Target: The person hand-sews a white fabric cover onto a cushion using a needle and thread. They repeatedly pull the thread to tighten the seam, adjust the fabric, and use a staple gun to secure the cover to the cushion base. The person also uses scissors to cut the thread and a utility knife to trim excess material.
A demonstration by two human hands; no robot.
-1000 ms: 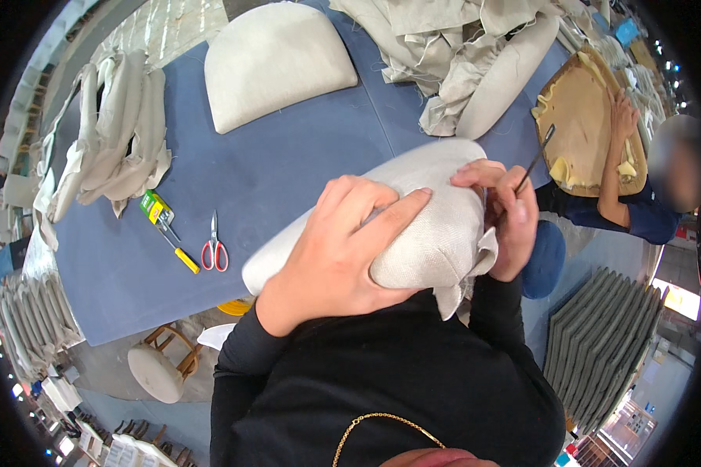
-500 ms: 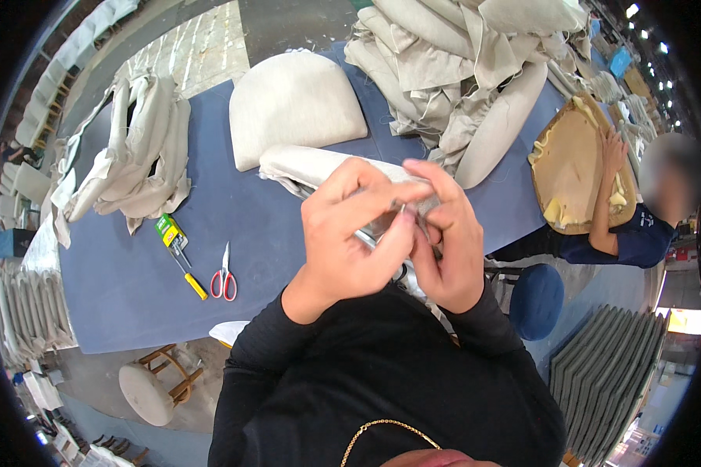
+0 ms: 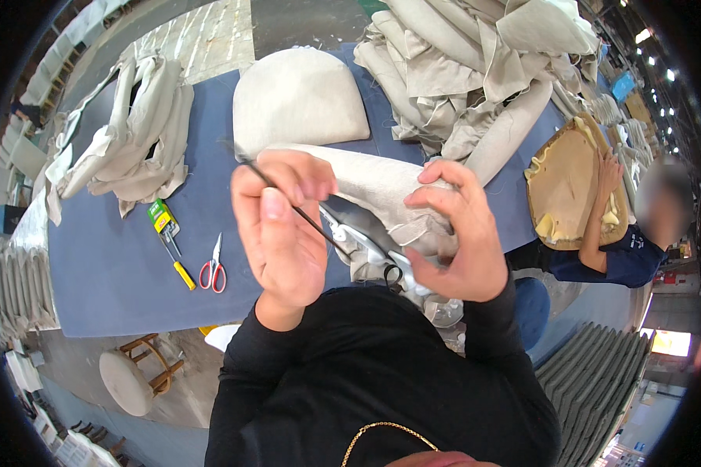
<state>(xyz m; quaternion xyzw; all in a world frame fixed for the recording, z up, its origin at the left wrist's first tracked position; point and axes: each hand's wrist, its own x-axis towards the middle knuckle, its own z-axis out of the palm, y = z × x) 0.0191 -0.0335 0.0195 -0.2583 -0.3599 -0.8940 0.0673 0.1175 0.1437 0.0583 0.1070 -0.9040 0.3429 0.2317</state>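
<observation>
My left hand (image 3: 284, 222) pinches a thin black rod (image 3: 308, 218), which slants across the fingers down to the right. My right hand (image 3: 463, 233) has its fingers curved and apart, with nothing visible between them. Its thumb is close to the folds of a beige upholstered piece (image 3: 366, 175); whether it touches them I cannot tell. That piece lies in front of me, and its near side shows a dark inside with a white edging. A small black ring shows below the edging, close to my body.
A rounded beige cushion (image 3: 300, 97) lies on the blue table (image 3: 117, 288). Fabric covers are heaped left (image 3: 132, 148) and right (image 3: 459, 78). Red-handled scissors (image 3: 213, 268) and a yellow-handled screwdriver (image 3: 184, 275) lie at left. A co-worker (image 3: 611, 249) holds a padded panel (image 3: 572, 187) at right.
My hands have come apart from being close together. The left has moved left with the thin black rod now plainly visible; the right has moved slightly right, its fingers spread.
</observation>
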